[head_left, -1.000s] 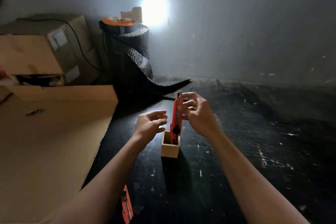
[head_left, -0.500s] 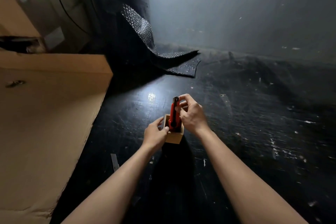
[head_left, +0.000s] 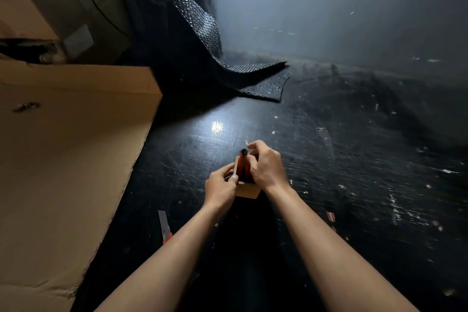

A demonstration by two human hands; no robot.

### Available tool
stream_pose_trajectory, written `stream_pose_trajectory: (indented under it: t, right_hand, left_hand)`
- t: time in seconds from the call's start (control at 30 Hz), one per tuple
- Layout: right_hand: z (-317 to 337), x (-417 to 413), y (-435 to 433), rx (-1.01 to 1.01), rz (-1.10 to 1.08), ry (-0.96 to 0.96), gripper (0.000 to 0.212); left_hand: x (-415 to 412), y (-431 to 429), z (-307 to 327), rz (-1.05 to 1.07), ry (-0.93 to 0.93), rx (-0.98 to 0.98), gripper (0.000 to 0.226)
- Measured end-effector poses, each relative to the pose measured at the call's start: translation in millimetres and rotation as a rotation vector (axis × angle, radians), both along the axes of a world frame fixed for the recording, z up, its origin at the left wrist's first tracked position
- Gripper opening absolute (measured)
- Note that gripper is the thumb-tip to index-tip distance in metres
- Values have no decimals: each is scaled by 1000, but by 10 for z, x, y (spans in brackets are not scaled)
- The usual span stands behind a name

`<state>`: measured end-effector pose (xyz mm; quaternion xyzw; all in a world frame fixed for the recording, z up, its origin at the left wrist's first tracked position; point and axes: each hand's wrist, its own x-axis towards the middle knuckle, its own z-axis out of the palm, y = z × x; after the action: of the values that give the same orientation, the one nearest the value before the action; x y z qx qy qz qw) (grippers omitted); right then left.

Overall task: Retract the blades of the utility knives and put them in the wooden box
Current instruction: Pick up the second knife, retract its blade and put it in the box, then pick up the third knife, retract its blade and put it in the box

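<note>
A small wooden box [head_left: 247, 191] stands on the black table in front of me. An orange utility knife [head_left: 243, 166] stands upright inside it, its dark top end sticking out above the rim. My right hand [head_left: 266, 166] pinches the knife's upper part from the right. My left hand [head_left: 219, 186] grips the box's left wall. A second orange knife [head_left: 164, 225] lies on the table to the lower left with its grey blade extended, partly hidden behind my left forearm.
A large flat cardboard sheet [head_left: 63, 159] covers the left side. A roll of dark bubble wrap [head_left: 200, 33] stands at the back, its loose end trailing onto the table. Cardboard boxes [head_left: 38, 7] sit far left. Small paper scraps [head_left: 330, 216] dot the scratched table.
The knife has gone down from above the box into it. My left hand has closed on the box's left wall. The view has tilted downward.
</note>
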<state>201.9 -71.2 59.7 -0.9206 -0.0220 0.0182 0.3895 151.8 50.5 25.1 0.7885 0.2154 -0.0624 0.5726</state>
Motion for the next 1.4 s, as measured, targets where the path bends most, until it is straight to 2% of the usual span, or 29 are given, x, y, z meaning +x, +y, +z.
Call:
stream_pose_trajectory:
  t: [0.1,0.23,0.47,0.77,0.97,1.03,1.23,1.4]
  right_hand:
    - [70,-39,-33,-3,-21,-72,20]
    - [214,-204,-41,-33,3,-117,18]
    - [186,-766,252,-78,159,32,17]
    - [-370,-1586,858,-145,375,319,21]
    - [-711,-1988,1074,-116,383,481,18]
    - [-773,-2082,1113,-68,352,506,23]
    - [-837,-2193,1063,70,284,490,26]
    - [-753,-2178,878,230,236,476,32]
  left_hand:
    - [-40,16,44,-1,-11,40,32]
    - [-191,117,147,14,-29,70,36]
    - [-989,542,219,49,-12,217,23]
    - [-1880,1008,-86,213,190,302,19]
    - [-2151,1043,-314,260,237,196,28]
    - [-2184,1030,-370,265,234,159,30]
    - [-2204,993,-446,332,220,5,35]
    - [-2135,1024,-363,266,181,-181,40]
